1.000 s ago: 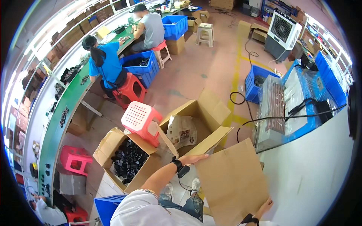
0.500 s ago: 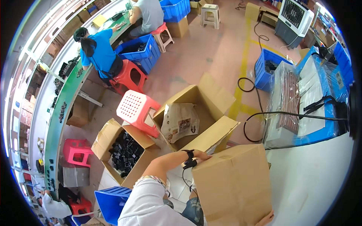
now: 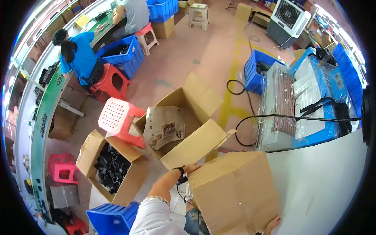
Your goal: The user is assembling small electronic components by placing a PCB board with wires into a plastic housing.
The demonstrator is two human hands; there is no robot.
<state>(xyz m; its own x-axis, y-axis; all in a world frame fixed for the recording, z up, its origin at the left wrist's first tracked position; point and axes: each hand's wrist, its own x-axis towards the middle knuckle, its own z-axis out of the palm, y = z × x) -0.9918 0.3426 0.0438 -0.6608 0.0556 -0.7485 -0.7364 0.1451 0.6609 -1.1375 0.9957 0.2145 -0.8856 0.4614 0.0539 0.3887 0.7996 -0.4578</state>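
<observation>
A large closed cardboard box [image 3: 237, 192] is in front of me, tilted, between my two hands. My left hand [image 3: 192, 168] holds its upper left edge, with a black band and a cable at the wrist. At its lower right corner my right hand [image 3: 273, 224] grips the side; part of that hand is hidden. Just beyond the box stands an open cardboard box [image 3: 192, 145] with a printed sheet or bag [image 3: 164, 127] inside. To the left, another open carton [image 3: 133, 178] contains many small black parts [image 3: 111, 168].
A pink stool [image 3: 117, 117] stands behind the carton, and a blue crate [image 3: 113, 217] is at lower left. Two people sit along the green workbench [image 3: 51, 105]. On the right are a white surface [image 3: 317, 184], a plastic-wrapped stack [image 3: 293, 105] and a black cable [image 3: 239, 129] across the floor.
The surroundings have slid left in my view as it turned right. Against the floor, the held box has shifted slightly right, with both hands still on it.
</observation>
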